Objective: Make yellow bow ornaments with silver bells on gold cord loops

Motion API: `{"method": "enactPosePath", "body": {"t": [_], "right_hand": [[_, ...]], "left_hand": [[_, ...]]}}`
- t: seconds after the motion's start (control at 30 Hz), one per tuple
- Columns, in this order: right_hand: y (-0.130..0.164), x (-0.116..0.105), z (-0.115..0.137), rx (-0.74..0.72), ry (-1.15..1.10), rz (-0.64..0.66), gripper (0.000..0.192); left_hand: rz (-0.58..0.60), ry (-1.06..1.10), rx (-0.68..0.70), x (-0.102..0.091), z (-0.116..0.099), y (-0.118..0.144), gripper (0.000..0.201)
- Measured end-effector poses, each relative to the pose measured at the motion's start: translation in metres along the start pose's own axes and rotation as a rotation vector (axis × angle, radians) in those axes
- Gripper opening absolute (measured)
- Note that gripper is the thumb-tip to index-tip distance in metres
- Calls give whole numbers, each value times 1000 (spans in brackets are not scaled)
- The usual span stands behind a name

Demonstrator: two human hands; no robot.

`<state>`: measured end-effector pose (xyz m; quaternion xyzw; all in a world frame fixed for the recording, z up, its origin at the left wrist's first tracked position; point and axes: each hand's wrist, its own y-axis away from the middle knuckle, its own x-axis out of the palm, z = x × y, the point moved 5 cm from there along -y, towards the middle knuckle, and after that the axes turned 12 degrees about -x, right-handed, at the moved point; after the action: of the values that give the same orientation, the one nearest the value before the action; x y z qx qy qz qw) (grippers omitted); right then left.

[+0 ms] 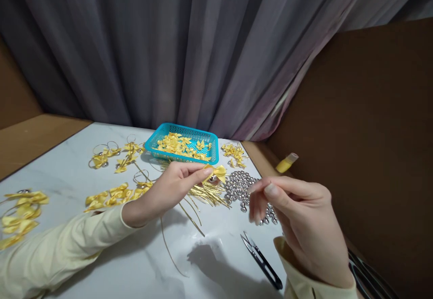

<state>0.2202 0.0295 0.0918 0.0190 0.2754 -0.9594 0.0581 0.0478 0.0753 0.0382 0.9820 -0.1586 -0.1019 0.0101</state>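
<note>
My left hand (182,179) pinches a yellow ribbon bow (218,172) between thumb and fingers, above the middle of the table. A small silver bell (213,178) shows just under the bow. Over the right part of the table, my right hand (301,218) has its thumb and forefinger pressed together; I cannot make out anything between them. Behind it lies a heap of small silver bells (238,185). Gold twist ties (209,194) lie in a bundle below the bow, partly hidden by my left hand.
A blue basket (216,148) of yellow bows stands at the back. Thread snips (262,263) lie at the front right. Finished-looking bows with wire loops (101,159) are spread on the left, more bows (235,152) beside the basket. A yellow-capped object (287,163) is at the right edge.
</note>
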Motion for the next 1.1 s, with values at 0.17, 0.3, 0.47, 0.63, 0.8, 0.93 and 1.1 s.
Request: {"method": "enactPosePath", "body": {"t": [0.17,0.3,0.47,0.63,0.8,0.93,1.1], "right_hand": [[-3,-5,-33,194,-150,-13,21],[10,2,-78,412,-331,-40,27],[37,13,-126,634,-476,13,35],[47,17,-141,693,-488,73,55],[52,18,-148,679,-379,69,24],[55,19,-154,688,-326,68,14],[54,17,-158,668,-225,41,19]], "left_hand": [[105,101,-99,6,17,-3,31],[185,179,-277,12,51,6,30],[292,396,-508,24,94,24,31],[264,399,-529,28,120,28,33],[169,355,-466,20,128,22,32],[35,87,-361,9,120,19,31],[21,-128,-222,9,121,24,25]]}}
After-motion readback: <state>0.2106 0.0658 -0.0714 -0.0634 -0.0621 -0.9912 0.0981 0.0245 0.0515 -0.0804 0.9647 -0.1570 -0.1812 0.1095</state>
